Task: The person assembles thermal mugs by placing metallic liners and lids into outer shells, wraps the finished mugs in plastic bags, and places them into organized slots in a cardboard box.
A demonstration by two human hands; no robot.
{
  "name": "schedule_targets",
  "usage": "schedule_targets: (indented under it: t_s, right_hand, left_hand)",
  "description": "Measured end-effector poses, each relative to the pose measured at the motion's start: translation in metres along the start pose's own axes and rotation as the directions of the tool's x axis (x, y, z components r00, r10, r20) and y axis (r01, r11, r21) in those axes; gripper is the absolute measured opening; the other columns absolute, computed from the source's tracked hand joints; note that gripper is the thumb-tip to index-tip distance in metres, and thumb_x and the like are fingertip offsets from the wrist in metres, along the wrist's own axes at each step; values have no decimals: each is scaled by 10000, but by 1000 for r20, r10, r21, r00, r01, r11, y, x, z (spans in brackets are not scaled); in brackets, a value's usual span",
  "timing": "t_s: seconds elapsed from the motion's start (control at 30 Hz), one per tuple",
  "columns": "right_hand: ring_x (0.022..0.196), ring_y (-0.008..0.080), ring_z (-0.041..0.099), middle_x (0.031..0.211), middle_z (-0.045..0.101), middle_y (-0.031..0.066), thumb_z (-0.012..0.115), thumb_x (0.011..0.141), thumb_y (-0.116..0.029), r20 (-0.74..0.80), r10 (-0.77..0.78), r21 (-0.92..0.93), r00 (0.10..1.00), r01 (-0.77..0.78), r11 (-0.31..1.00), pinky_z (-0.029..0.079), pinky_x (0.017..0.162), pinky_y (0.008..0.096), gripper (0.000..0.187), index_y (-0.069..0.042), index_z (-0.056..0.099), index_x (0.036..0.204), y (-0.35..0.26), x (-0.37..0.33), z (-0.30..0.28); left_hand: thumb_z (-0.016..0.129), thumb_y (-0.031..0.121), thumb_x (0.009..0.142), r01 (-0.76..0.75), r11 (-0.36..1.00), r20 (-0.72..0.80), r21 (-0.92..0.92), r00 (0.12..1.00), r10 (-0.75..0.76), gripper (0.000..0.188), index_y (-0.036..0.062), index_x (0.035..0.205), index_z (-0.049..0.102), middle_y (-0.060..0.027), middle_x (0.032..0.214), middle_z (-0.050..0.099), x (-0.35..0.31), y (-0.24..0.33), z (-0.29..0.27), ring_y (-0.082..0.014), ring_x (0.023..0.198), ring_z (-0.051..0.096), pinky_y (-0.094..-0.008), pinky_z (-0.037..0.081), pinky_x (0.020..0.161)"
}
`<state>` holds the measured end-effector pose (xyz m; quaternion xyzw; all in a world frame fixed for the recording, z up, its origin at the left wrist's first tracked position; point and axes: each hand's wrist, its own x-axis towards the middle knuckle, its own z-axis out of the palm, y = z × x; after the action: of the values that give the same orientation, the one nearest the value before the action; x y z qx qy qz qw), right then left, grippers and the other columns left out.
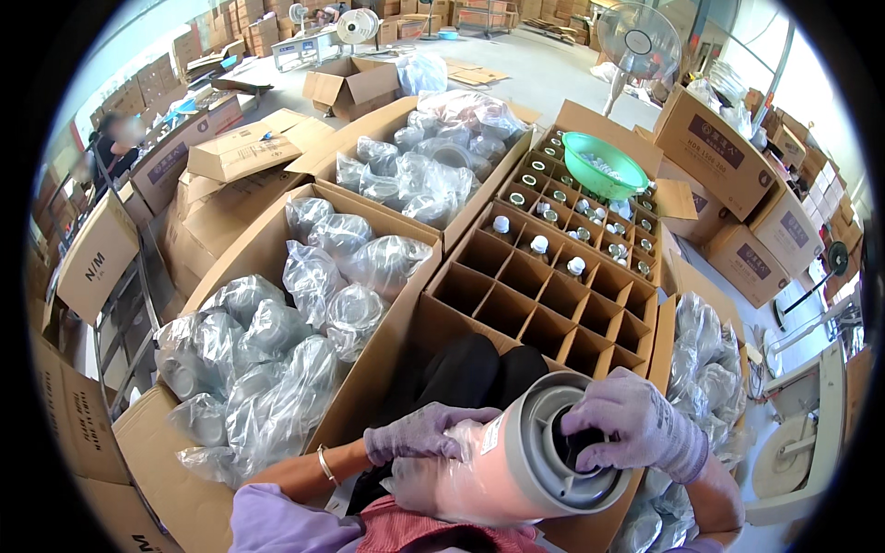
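In my lap lies a pink flask casing (502, 475), its wide grey ringed end (525, 433) turned up toward the right. My left hand (429, 433), in a pale purple glove, is closed on its side, where clear plastic film wraps part of it. My gloved right hand (641, 429) reaches its curled fingers into the dark round opening of the grey end; what they pinch there is hidden. Ahead stands a divided carton (461, 315), with bottles capped in white or silver in its far cells and bare cells nearer me.
A green bowl (590, 180) of small pale pieces rests on the divided carton's far end. Open cartons with plastic-wrapped clear glass vessels (267, 332) flank me left and right. Stacked boxes (710, 152) and a standing fan (636, 46) are farther right; a person (115, 152) sits far left.
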<state>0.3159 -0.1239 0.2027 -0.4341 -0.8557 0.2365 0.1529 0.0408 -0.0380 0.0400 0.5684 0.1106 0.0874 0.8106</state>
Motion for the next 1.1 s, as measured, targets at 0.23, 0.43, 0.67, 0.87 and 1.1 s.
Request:
schedule_targets:
  t_s: [0.23, 0.43, 0.67, 0.87, 1.1]
  right_hand:
    - [770, 216, 648, 879, 655, 101, 772, 725, -192, -277, 61, -8, 959, -66, 998, 523, 705, 307, 332, -42, 680, 1006, 45, 6, 15]
    - [1134, 225, 582, 1181, 617, 131, 434, 996, -528, -548, 429, 735, 718, 170, 656, 433, 1008, 341, 585, 7, 635, 1122, 135, -14, 70]
    - [1287, 273, 451, 1343, 513, 165, 378, 902, -738, -635, 211, 505, 743, 192, 841, 312, 1095, 389, 840, 16, 587, 1209, 89, 24, 81]
    - [1086, 379, 495, 1169, 537, 200, 793, 474, -689, -489, -98, -170, 867, 15, 985, 403, 983, 455, 1079, 64, 533, 1202, 42, 20, 49]
    - [806, 328, 595, 905, 623, 172, 767, 767, -346, -669, 510, 413, 541, -299, 860, 480, 775, 406, 484, 33, 646, 1043, 121, -42, 84]
  left_hand:
    - [755, 386, 836, 3, 961, -357, 275, 929, 99, 837, 20, 1475, 358, -149, 1343, 578, -4, -12, 24, -175, 1230, 540, -326, 414, 1041]
    - [725, 240, 832, 122, 485, -227, 866, 960, 164, 723, 59, 1458, 410, -137, 1008, 623, -10, 19, -13, -269, 904, 639, -353, 516, 820]
    - [659, 108, 803, -234, 62, 105, 970, 639, 762, 96, 70, 889, 680, -78, 728, 589, 28, 104, -21, -248, 661, 594, -340, 475, 593]
    - [656, 238, 933, -273, 545, -396, 793, 450, 800, 210, 39, 870, 680, -9, 791, 653, 85, 151, -34, -87, 716, 610, -242, 486, 639]
    - [655, 165, 853, -64, 125, -24, 990, 803, 596, 574, 16, 1374, 467, -197, 1353, 493, 33, 28, -89, -333, 1253, 488, -434, 409, 1041]
